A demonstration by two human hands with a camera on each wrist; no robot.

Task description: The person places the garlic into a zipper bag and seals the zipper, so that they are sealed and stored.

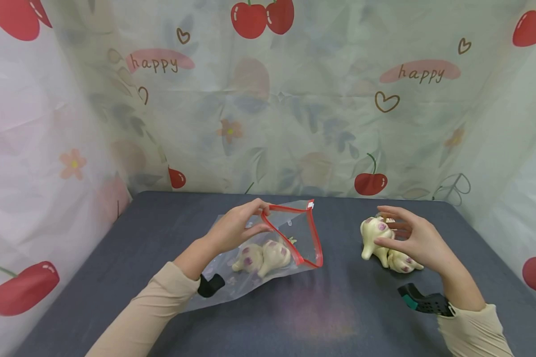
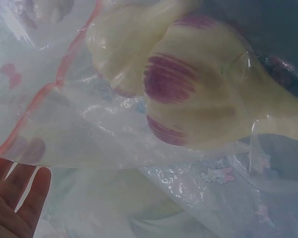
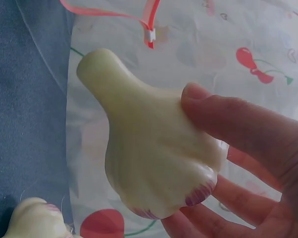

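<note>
Garlic bulb (image 3: 151,144) sits clasped between our right hand's (image 1: 422,243) thumb and fingers, a second bulb (image 1: 403,263) just below that grip. Our left hand (image 1: 232,229) pinches the clear bag (image 1: 250,280) at its red rim (image 1: 316,233). Should that pinch slip, the limp mouth could sag; a loose clasp might let the smooth bulb roll.

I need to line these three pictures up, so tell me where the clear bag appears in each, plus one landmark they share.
Head: the clear bag lies slightly left of centre, mouth towards the right.
Left wrist: it stretches across most of the picture, with garlic bulbs showing through the film.
Right wrist: at the top, left of centre; only its mouth shows plainly.
Shared landmark: the red strip along the mouth.
</note>
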